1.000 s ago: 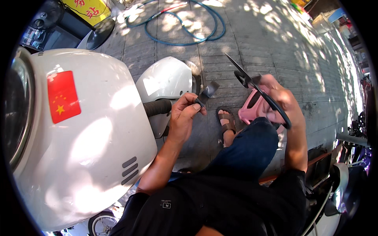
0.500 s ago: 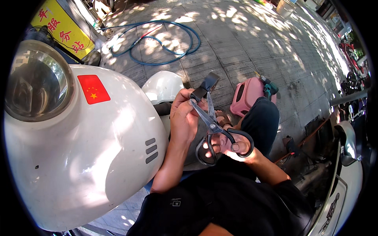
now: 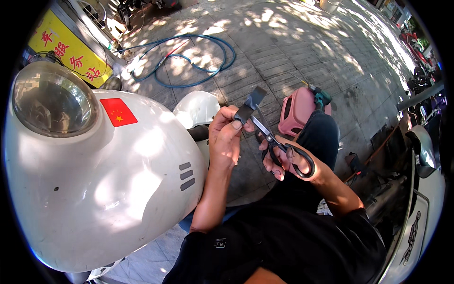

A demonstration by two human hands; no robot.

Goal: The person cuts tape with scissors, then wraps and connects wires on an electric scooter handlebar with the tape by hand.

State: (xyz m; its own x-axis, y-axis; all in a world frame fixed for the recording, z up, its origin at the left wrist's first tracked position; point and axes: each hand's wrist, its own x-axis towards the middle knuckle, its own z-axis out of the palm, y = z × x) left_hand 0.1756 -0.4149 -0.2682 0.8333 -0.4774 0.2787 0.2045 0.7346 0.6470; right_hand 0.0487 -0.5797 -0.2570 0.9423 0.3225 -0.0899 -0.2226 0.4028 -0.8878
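In front of my chest, my left hand (image 3: 223, 139) pinches a dark, flat, bendy strip (image 3: 255, 97) between thumb and fingers; its material is unclear. The strip is bent, and its free end sticks up past my fingertips. My right hand (image 3: 309, 165) has its fingers through the black loops of a pair of scissors (image 3: 270, 140). Their blades point up and left, only slightly apart, with the tips right beside the strip's lower edge. Whether the blades touch it I cannot tell.
A white scooter body (image 3: 142, 175) with a round headlamp (image 3: 54, 99) fills the left side. Beyond my knee stands a pink stool (image 3: 295, 111) bearing a green and black cordless drill (image 3: 322, 98). A blue hose (image 3: 222, 66) lies coiled on the paving. Another scooter (image 3: 418, 217) stands at right.
The scissors have swung nearer to closed and turned, their pivot shifting right and up. My left hand has turned the strip so more of its flat face shows. The view has tilted slightly.
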